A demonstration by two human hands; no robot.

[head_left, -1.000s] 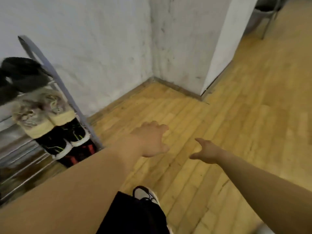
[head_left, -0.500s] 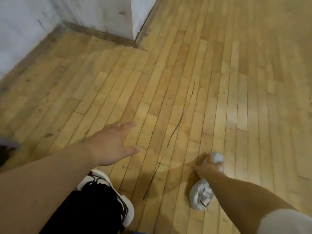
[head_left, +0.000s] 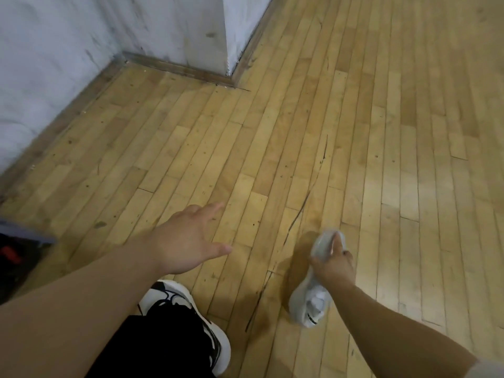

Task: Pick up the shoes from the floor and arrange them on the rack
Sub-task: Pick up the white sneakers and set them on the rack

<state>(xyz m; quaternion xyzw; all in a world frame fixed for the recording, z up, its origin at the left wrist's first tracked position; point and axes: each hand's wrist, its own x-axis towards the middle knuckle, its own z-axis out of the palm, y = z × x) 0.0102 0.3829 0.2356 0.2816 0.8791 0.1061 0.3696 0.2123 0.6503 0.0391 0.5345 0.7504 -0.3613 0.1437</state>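
Floor (head_left: pixel 272 132): wooden planks
Right hand (head_left: pixel 334 266): fingers curled round white sneaker (head_left: pixel 308 304)
Left hand (head_left: pixel 185 241): fingers spread
Risk: slip from loose grip

Shoe (head_left: pixel 308 302) in my right hand (head_left: pixel 335 266): white all over, pale grey at the far end, one small black mark at the near end. Trainer (head_left: pixel 177 297) on my foot: white, with black laces and black looping lines. Trouser leg (head_left: pixel 152 347): plain black. Floor (head_left: pixel 272 148): yellow-tan wood strips, staggered joints, small dark specks, one thin dark scratch line. Wall (head_left: pixel 49 64): white-grey with dark smudges and streaks. Skirting (head_left: pixel 177 68): dull brown. Rack (head_left: pixel 26 232) edge at far left: grey-blue. Blurred object (head_left: pixel 11 253) under it: black with a red patch. Sleeve (head_left: pixel 491 368) on my right arm: white.
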